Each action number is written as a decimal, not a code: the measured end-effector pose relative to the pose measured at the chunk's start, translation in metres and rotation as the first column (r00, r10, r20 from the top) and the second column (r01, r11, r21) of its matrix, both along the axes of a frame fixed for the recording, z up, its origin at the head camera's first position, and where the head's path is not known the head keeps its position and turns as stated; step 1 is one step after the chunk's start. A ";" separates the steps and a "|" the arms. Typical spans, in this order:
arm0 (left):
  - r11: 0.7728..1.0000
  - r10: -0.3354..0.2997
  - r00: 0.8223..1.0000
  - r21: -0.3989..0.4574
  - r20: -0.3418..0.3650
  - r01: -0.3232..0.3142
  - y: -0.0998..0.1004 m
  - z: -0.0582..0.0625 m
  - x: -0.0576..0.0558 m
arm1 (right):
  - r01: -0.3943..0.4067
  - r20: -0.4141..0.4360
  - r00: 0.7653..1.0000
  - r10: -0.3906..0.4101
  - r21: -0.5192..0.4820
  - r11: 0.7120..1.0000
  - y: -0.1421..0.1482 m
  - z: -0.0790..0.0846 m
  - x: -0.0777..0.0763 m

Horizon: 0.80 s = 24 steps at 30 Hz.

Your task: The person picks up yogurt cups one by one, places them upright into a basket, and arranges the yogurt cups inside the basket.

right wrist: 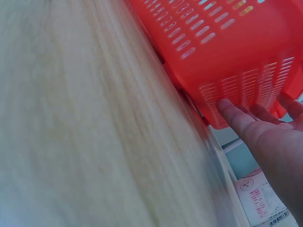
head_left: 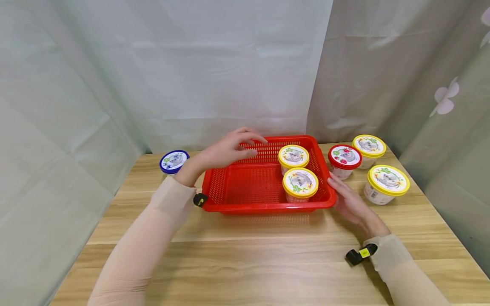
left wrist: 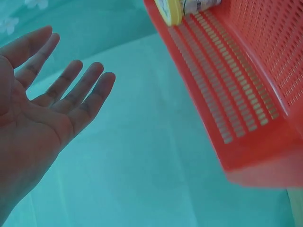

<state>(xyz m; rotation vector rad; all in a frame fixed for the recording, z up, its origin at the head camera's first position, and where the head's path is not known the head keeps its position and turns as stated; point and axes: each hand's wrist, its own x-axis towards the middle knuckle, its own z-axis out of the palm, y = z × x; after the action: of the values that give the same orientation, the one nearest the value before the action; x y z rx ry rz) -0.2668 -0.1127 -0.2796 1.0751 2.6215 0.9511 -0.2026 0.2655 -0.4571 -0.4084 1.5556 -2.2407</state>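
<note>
Red basket (head_left: 264, 208) w/ 2 yellow-lid tubs (head_left: 300, 183) at its R end. L hand (head_left: 229, 149) near basket, fingers loose, nothing held; R hand (head_left: 351, 205), fingers extended, touching basket's R side.

The head camera looks forward and down from above the near side of the tabletop (head_left: 245, 263), the widest and farthest view, facing the curtain (head_left: 210, 85). The left wrist camera looks, tilted, past the left hand (head_left: 229, 148) at the red plastic basket (head_left: 264, 208) from close by; it shares a yellow-lidded tub (left wrist: 174, 12) with the head view. The right wrist camera, low and slanted, skims the tabletop towards the basket's outer wall near the right hand (head_left: 350, 204). All three share the basket.
</note>
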 end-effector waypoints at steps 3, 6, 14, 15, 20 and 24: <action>0.998 0.034 0.999 0.059 -0.002 -0.034 -0.017 -0.002 0.001 | 0.002 -0.001 1.000 -0.002 0.006 1.000 0.000 0.000 0.000; 0.992 0.071 0.997 0.108 -0.001 -0.070 -0.035 -0.003 0.004 | 0.003 0.007 1.000 -0.003 0.007 1.000 0.000 0.000 -0.001; 0.966 0.170 0.985 0.196 0.003 -0.168 -0.075 -0.014 0.007 | 0.008 0.018 1.000 -0.009 0.031 0.999 0.001 0.001 -0.001; 0.964 0.175 0.985 0.202 0.003 -0.172 -0.079 -0.016 0.007 | 0.007 0.017 1.000 -0.007 0.030 1.000 0.001 0.001 -0.001; 0.954 0.205 0.979 0.220 0.009 -0.202 -0.093 -0.024 0.009 | -0.004 0.001 1.000 0.004 0.004 1.000 0.001 0.000 -0.001; 0.948 0.232 0.973 0.221 0.015 -0.229 -0.103 -0.029 0.011 | -0.014 -0.011 1.000 0.014 -0.014 1.000 0.001 -0.002 -0.001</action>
<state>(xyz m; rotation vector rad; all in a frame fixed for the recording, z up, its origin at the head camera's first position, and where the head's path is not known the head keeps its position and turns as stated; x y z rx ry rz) -0.2557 -0.2156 -0.3083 0.8266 2.7446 1.3164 -0.2037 0.2665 -0.4586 -0.4352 1.5391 -2.2436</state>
